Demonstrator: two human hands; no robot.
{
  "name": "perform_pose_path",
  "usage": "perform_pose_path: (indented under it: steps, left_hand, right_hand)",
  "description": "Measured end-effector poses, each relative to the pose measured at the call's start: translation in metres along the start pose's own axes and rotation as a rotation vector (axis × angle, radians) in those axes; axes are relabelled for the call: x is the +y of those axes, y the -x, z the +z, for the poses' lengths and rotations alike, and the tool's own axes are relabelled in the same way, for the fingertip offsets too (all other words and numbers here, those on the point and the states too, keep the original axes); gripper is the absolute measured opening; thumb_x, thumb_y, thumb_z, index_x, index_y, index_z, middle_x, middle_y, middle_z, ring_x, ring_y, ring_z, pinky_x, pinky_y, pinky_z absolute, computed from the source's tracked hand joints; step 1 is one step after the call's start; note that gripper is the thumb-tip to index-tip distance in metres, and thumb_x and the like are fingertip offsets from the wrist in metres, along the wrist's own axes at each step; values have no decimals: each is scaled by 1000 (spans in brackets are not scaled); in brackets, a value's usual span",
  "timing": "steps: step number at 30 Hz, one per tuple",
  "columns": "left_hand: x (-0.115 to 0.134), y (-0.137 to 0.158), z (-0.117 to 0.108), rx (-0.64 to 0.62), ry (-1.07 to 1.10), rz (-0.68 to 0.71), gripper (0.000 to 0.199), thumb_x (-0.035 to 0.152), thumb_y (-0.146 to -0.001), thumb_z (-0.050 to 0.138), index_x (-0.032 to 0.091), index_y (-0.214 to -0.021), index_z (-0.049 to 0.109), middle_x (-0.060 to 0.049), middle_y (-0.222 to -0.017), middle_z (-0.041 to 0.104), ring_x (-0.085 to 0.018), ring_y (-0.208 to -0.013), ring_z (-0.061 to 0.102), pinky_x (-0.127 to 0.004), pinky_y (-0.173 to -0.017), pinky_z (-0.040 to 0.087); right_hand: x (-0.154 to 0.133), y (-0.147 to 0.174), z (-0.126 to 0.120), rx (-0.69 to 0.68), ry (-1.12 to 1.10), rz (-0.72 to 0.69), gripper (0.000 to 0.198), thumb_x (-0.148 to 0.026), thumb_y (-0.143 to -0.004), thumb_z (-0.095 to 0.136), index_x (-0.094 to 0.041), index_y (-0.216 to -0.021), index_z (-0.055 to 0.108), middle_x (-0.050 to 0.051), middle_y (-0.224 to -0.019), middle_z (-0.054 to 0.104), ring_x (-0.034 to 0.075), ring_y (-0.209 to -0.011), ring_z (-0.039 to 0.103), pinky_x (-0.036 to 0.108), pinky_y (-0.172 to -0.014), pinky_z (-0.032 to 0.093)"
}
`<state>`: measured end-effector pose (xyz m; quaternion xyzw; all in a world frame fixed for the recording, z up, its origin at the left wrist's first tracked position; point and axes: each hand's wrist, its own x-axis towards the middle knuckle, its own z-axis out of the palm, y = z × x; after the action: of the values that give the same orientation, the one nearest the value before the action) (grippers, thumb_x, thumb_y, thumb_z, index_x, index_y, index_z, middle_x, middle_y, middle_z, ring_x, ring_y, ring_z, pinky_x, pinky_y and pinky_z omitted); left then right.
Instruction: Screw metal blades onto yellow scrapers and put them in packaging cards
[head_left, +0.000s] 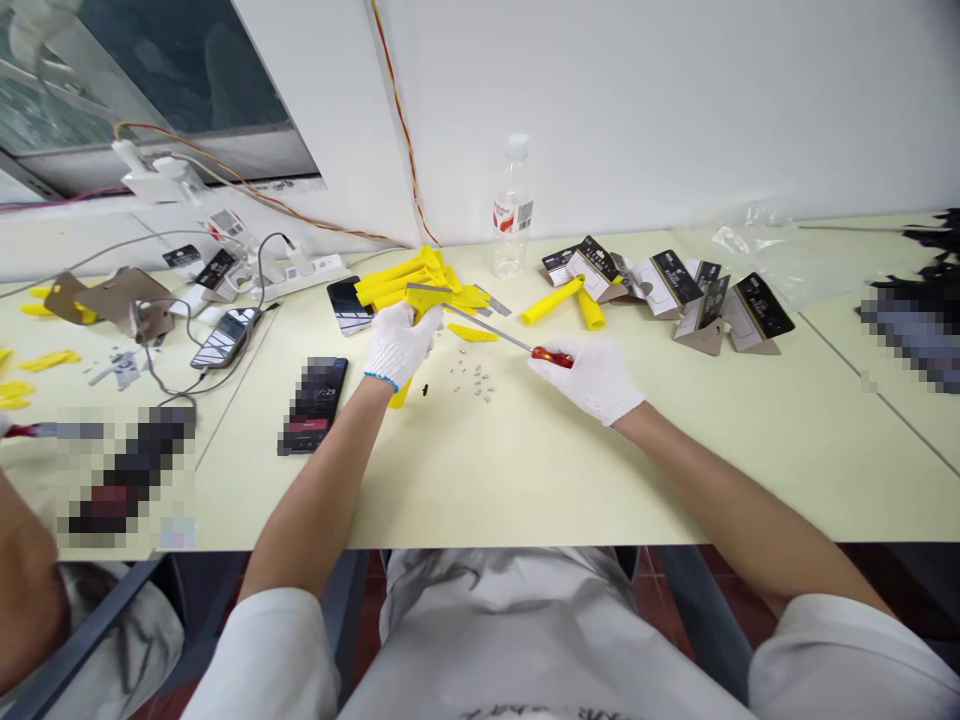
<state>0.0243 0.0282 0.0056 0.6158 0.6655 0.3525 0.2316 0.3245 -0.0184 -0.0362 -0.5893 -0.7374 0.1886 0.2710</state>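
Left hand (402,340): gloved grip closed round a yellow scraper (427,296), left of and nearer than the bottle (512,215)
Right hand (598,380): gloved grip wrapped round a red-handled screwdriver (551,356), its shaft towards the scraper; contact unclear
Small metal bits (478,372): scattered on the counter (510,480), in front of the bottle
Yellow pile (401,280): left of the bottle
Cards (670,280): right of the bottle
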Motion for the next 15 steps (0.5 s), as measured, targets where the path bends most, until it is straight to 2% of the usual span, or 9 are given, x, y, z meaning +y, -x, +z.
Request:
perform_pose_path:
  steps: [4, 8, 10, 12, 14, 15]
  left_hand:
    - [-3, -1, 1, -1, 10, -5, 38, 36, -104, 69, 17, -73, 73, -5, -58, 66, -17, -54, 62, -28, -59, 47]
    - [-1, 0, 1, 3, 6, -4, 38, 35, -104, 70, 17, -71, 72, -5, -59, 66, -17, -55, 63, -28, -59, 48]
    - [2, 1, 0, 6, 8, -11, 38, 35, -103, 70, 17, -69, 70, -5, -59, 66, -17, -54, 62, -28, -58, 48]
    - [5, 2, -1, 5, 5, -19, 39, 34, -103, 70, 17, -68, 69, -5, -58, 65, -17, -54, 61, -28, -57, 48]
    - [7, 3, -2, 0, -5, -13, 41, 34, -104, 70, 17, -66, 67, -6, -58, 65, -17, -55, 61, -27, -58, 47]
    - [8, 4, -2, -3, -12, -7, 42, 34, -104, 69, 17, -66, 66, -6, -59, 65, -17, -56, 62, -27, -59, 47]
  right_hand:
    - [-2, 2, -3, 12, 65, -83, 34, -46, -107, 66, -19, -103, 87, 11, -88, 81, 27, -81, 70, 37, -75, 44]
    - [-3, 1, -4, -11, 24, -58, 39, -48, -109, 63, -21, -110, 89, 11, -91, 82, 28, -82, 70, 36, -74, 44]
    - [-2, 0, -4, -47, -29, -31, 43, -53, -110, 61, -21, -102, 88, 8, -82, 77, 26, -77, 67, 35, -70, 42]
    - [-1, -1, -4, -118, -108, 13, 53, -62, -109, 60, -20, -84, 81, 6, -71, 70, 22, -68, 61, 33, -65, 38]
    - [-1, -1, -5, -215, -241, 105, 64, -72, -107, 61, -20, -73, 73, 5, -64, 63, 17, -58, 51, 31, -58, 34]
    - [-1, -1, -6, -268, -333, 168, 64, -75, -106, 63, -20, -74, 71, 4, -64, 62, 15, -54, 46, 30, -54, 32]
